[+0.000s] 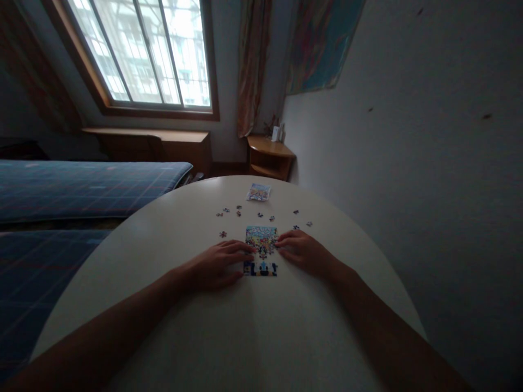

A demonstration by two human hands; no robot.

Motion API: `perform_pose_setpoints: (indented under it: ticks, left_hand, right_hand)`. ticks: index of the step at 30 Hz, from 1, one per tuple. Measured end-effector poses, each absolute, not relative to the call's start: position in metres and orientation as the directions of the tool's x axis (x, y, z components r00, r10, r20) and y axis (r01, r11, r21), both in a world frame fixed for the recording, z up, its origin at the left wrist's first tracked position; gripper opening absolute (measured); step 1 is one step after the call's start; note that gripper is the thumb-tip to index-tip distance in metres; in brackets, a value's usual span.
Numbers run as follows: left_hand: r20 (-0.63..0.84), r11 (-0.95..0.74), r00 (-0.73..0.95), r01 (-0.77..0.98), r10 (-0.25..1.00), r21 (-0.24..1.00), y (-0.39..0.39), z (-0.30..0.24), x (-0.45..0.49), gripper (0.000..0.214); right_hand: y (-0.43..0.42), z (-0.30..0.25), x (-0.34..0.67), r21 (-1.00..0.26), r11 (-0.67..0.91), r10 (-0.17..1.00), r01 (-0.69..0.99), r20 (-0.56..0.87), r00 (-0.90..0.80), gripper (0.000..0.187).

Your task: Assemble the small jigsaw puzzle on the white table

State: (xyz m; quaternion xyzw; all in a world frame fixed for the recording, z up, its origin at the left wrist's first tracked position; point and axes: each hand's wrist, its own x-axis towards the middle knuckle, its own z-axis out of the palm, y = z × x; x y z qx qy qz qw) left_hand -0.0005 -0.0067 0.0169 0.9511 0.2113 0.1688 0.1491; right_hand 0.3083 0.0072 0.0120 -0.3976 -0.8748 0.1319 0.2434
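A small colourful jigsaw puzzle lies partly assembled on a round white table. My left hand rests flat on the table at the puzzle's left edge, fingers stretched toward it and touching it. My right hand lies on the puzzle's right edge, fingers extended and together, fingertips on the pieces. Neither hand visibly holds a piece. Several loose puzzle pieces are scattered on the table beyond the puzzle, with more to the right. A small picture card lies further back.
A bed with a blue checked cover stands left of the table. A wooden corner shelf and a low wooden cabinet sit under the window. A plain wall runs close along the right.
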Motion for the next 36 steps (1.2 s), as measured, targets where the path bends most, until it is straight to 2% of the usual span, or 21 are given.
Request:
perform_pose_setpoints:
  ticks: [13,23,31,36]
  left_hand:
    - [0.274,-0.871,0.852,0.342,0.446,0.353,-0.006,0.017,0.0,0.049]
    - [0.278,-0.869,0.845,0.357,0.456,0.342,-0.007,0.013,0.002,0.047]
    - [0.279,-0.863,0.834,0.382,0.475,0.33,-0.01,0.012,0.001,0.046]
    - [0.261,-0.863,0.841,0.385,0.474,0.328,-0.009,0.012,0.001,0.045]
  right_hand:
    - [0.002,0.017,0.307,-0.391,0.653,0.757,0.649,0.343,-0.556,0.02]
    - [-0.022,0.029,0.289,-0.098,0.624,0.768,0.775,0.26,-0.585,0.017]
    - [-0.025,0.037,0.285,-0.083,0.625,0.772,0.776,0.213,-0.599,0.016]
    - [-0.025,0.035,0.285,-0.112,0.625,0.772,0.772,0.235,-0.591,0.017]
